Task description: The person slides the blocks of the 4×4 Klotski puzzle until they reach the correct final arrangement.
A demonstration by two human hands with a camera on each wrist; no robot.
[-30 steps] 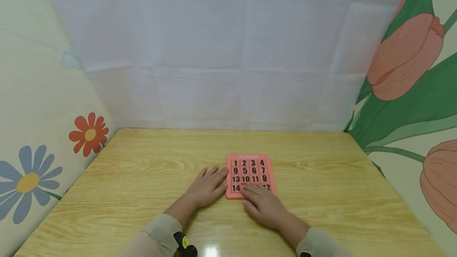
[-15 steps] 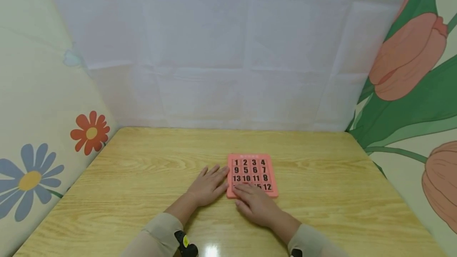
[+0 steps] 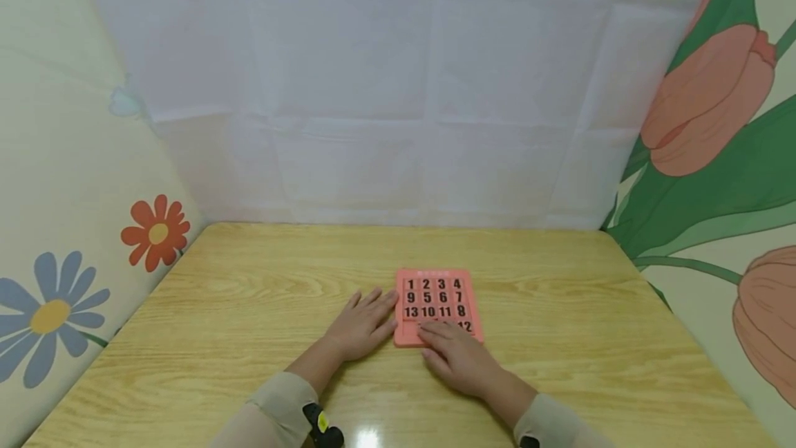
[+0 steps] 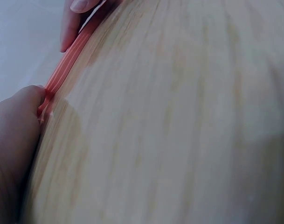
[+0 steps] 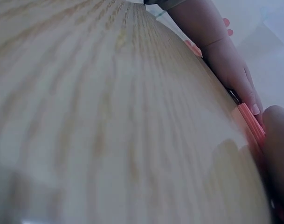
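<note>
A pink sliding number puzzle (image 3: 435, 305) lies flat on the wooden table, with black numbers on its square tiles. Its upper three rows read 1 2 3 4, 9 5 6 7 and 13 10 11 8. In the bottom row, 12 shows at the right, and the left corner is bare pink. My left hand (image 3: 362, 327) lies with fingers extended, their tips touching the frame's left side. Across the bottom row rest the fingertips of my right hand (image 3: 463, 358), hiding the tiles beneath. Low at the table's surface, the left wrist view catches the puzzle's pink edge (image 4: 69, 65) beside fingers.
The wood-grain table (image 3: 261, 275) stretches around the puzzle on all sides. Behind it hangs a creased white cloth (image 3: 348, 88). Flower-printed panels (image 3: 56, 157) stand at the left and right. Light glares off the table near its front edge.
My right hand slid left over the bottom row, then back right. The 14 tile has left the bottom-left corner, which now shows bare pink. My left hand stayed in place.
</note>
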